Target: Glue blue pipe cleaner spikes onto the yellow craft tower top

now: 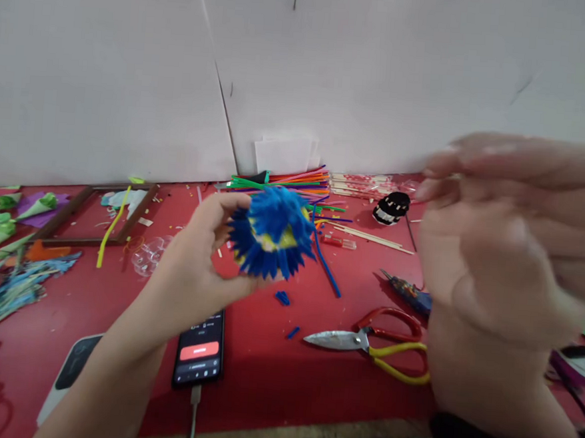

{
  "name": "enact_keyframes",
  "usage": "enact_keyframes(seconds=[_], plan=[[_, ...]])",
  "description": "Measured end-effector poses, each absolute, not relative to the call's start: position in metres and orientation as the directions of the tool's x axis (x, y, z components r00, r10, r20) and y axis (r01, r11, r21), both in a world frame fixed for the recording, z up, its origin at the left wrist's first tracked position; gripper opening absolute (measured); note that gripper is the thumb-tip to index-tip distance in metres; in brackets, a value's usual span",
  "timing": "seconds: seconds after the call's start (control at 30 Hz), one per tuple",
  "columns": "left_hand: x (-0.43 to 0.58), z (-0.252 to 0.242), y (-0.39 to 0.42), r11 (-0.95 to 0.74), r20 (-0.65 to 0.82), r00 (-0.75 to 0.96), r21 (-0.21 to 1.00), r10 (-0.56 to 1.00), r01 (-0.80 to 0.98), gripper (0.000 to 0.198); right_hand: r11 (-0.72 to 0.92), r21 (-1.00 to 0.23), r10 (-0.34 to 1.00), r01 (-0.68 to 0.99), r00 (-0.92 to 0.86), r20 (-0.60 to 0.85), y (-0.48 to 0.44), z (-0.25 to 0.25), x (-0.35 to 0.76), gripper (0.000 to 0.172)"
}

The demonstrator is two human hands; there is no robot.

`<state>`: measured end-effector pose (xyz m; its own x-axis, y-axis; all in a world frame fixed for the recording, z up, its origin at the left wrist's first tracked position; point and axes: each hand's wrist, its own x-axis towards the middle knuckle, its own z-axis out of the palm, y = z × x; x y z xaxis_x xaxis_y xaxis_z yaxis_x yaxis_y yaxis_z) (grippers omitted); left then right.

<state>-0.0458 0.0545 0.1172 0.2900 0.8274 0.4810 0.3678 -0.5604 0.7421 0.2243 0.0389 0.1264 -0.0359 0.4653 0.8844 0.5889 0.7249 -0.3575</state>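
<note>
Holding the blurred right hand (pixel 511 241) up close, and gripping a blue-and-yellow fringed piece (pixel 279 228) in the left hand (pixel 210 253).
With right fingers bent in toward the thumb, too smeared to tell how far apart or whether around anything; with left fingers closed around the side of the fringed piece, thumb along its lower side, raised above the red table (pixel 260 390). Near the front edge, showing a lit screen and plugged into a white cable (pixel 193 412): phone (pixel 201 336). To its right, lying flat: scissors (pixel 339 340) with red and yellow handles. Near their tip: blue snippets (pixel 283 298). Slightly farther: blue stem (pixel 328 265), and pliers (pixel 410 294), partly hidden behind the right hand. Beyond: bundled coloured stems (pixel 285 182), and, right of them, black-and-white fuzzy piece (pixel 392 208). Farthest, standing upright: white panels (pixel 383 72).
</note>
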Motion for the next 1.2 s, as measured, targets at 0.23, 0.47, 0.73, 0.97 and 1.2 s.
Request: enact_keyframes(seconds=[0.23, 0.47, 0.73, 0.97, 1.2], plan=[[-0.050, 0.077, 0.049, -0.150, 0.132, -0.150, 0.982, 0.980, -0.115, 0.074, 0.542, -0.570, 0.826, 0.618, -0.267, 0.496, 0.060, 0.046, 0.221, 0.054], [-0.038, 0.027, 0.013, -0.009, -0.053, -0.268, 0.974, 0.962, -0.225, 0.076, 0.640, -0.479, 0.726, 0.600, -0.677, 0.121, 0.030, -0.005, 0.194, 0.017], [-0.018, 0.015, -0.002, 0.021, -0.030, -0.080, 0.993, 0.996, -0.114, 0.071, 0.711, -0.457, 0.648, 0.534, -0.750, 0.133, 0.026, -0.024, 0.171, 0.021], [-0.015, 0.028, -0.002, -0.091, 0.083, -0.079, 0.990, 0.993, -0.110, 0.065, 0.539, -0.543, 0.842, 0.644, -0.426, 0.331, 0.036, 0.001, 0.213, 0.028], [-0.008, 0.025, 0.000, -0.046, 0.042, -0.041, 0.992, 0.998, -0.115, 0.066, 0.453, -0.664, 0.869, 0.595, -0.128, 0.478, 0.037, 0.017, 0.231, 0.019]])
